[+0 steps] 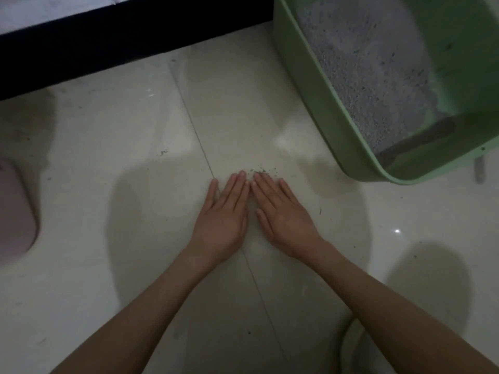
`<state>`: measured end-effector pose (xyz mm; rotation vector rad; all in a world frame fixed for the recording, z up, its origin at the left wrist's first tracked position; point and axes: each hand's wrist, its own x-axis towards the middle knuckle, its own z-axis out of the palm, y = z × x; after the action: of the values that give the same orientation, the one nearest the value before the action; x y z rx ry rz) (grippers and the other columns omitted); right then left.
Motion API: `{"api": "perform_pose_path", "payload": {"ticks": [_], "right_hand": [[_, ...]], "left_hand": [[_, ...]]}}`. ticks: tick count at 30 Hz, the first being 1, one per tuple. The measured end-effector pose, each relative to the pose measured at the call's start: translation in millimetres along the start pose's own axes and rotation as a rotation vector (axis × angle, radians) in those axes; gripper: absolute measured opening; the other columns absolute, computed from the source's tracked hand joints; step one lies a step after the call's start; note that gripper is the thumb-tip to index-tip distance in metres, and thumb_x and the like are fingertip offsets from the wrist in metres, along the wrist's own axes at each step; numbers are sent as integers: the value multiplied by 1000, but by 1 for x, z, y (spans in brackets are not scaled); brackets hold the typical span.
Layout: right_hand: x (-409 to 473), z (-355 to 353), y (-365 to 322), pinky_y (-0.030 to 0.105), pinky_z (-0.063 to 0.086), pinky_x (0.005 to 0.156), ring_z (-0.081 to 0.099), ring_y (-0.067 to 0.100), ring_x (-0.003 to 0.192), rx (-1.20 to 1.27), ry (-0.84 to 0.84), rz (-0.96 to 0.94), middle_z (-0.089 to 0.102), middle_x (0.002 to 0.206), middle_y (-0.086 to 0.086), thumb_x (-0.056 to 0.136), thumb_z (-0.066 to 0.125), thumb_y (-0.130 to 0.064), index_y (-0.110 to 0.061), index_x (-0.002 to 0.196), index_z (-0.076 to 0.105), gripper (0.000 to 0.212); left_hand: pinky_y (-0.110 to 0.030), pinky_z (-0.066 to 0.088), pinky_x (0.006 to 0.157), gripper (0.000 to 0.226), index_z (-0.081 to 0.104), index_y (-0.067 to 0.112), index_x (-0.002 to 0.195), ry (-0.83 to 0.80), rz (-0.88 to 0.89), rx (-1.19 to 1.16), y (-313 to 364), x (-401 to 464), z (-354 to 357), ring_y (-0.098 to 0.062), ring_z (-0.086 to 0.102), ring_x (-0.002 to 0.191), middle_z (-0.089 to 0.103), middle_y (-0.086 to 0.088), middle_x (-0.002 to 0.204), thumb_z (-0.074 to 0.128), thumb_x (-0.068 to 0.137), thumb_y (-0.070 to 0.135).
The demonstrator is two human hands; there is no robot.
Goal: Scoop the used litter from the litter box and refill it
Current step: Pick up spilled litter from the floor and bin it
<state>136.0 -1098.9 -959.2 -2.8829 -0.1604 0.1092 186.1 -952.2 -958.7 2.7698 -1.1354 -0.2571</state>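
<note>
Head view, looking down at a pale tiled floor. Both hands lie flat on the tile, palms down, fingers straight and close together, grasping nothing. Left hand and right hand are angled toward each other so the fingertips nearly meet, forming a wedge. Just beyond the fingertips, touching or almost touching the right hand's, sits a small scatter of spilled litter grains. A few stray specks lie farther off on the tile to the left and right.

Litter box: green, high-walled, upper right of frame, well apart from the hands. Its near rounded corner sits to the right of and beyond the right hand, with a strip of bare tile between. Grey litter covers most of the box floor; bare green bottom shows at the right. A dark brown patch lies at the near end of the box; what it is cannot be told.

Edges: a grout line runs diagonally from top centre down under the left hand's wrist. A black baseboard strip borders the floor at the top left. A pink rounded object is cut off by the left edge. Open tile lies between it and the left forearm.
</note>
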Motion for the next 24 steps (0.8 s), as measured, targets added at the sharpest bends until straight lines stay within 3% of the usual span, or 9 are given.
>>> {"api": "perform_pose_path", "payload": {"ticks": [3,5,9,14,16,18,20,24], "right_hand": [[-6,-7,8,30,29,107,47,26,119,191,242,208,58,124,23,92,36,-13,7,121,56,41],[-3,-14,12,26,38,93,53,25,102,325,339,380,63,108,21,89,41,-12,5,111,63,35],[13,-24,13,18,39,82,59,23,86,521,283,570,62,102,15,88,54,-6,-1,112,64,26],[23,-24,13,1,34,75,52,10,77,578,252,604,61,100,11,84,61,-5,-4,110,66,26],[25,-23,14,7,39,79,57,17,80,574,235,586,60,100,11,83,62,-5,-5,110,66,27],[26,-20,14,25,45,85,59,24,86,554,212,565,60,98,12,83,63,-8,-6,112,66,29],[28,-18,11,36,48,82,58,27,84,516,211,530,60,92,12,83,65,-13,-8,113,67,31],[33,-11,7,37,45,69,56,28,72,406,276,481,60,77,9,77,64,-27,-17,102,73,29]], "left_hand": [[-40,28,106,49,51,-3,126,107,-3,-124,-7,16,-2,-33,52,120,53,-21,130,35,82,11],[-36,35,95,39,57,-1,116,210,-139,-246,-8,25,-7,-31,52,108,58,-22,114,45,83,17],[-30,25,82,41,61,8,103,207,-321,-380,-1,47,-11,-27,42,100,55,-12,102,71,73,34],[-23,17,74,21,69,15,85,235,-370,-485,7,65,-12,-25,44,98,54,-3,93,71,74,34],[-23,17,74,17,71,15,80,257,-354,-487,7,65,-9,-25,44,94,56,-2,86,69,76,32],[-26,18,73,17,71,15,77,257,-329,-450,5,65,-9,-26,46,91,59,-3,81,66,77,32],[-29,20,72,19,70,14,76,225,-284,-381,4,67,-10,-29,49,88,59,-5,78,62,78,32],[-30,18,71,20,68,14,76,214,-247,-340,-4,62,-15,-31,52,88,59,-6,78,59,79,31]]}}
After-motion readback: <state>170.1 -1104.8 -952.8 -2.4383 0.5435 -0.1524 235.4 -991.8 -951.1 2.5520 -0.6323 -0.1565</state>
